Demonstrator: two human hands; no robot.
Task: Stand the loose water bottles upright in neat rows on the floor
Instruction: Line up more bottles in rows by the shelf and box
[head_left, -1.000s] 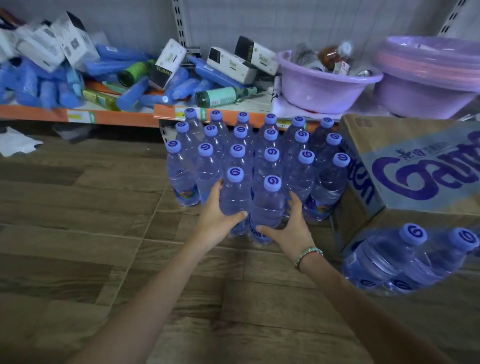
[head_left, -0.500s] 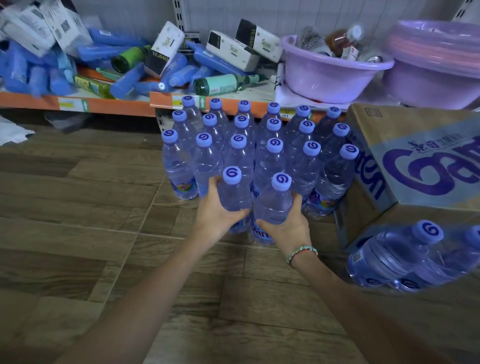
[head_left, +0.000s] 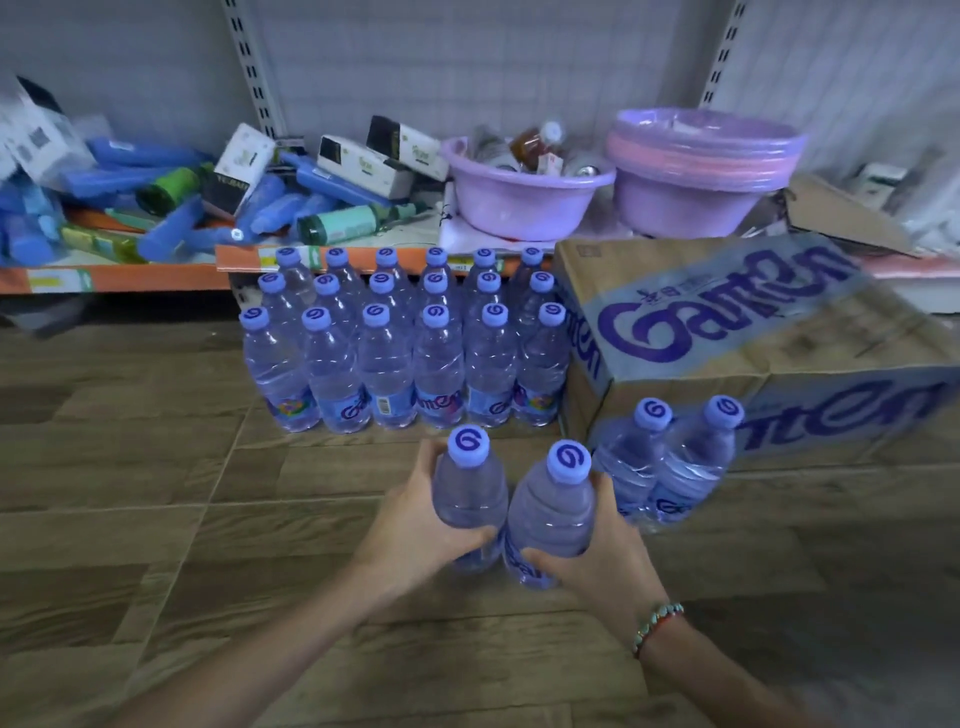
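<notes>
Two bottles in hand, upright, just short of the standing rows

The left hand has its fingers wrapped round one water bottle, and the right hand has its fingers wrapped round a second water bottle. The two touch side by side, caps up, long axes near vertical and leaning slightly apart at the top. The block of standing bottles, three rows deep, lies straight ahead of the fingers on the wooden floor, with a bare strip between. Each hand is equally near; the next move is likely a forward push to start a fourth row. Two more bottles stand to the right beside the Ganten carton.
</notes>
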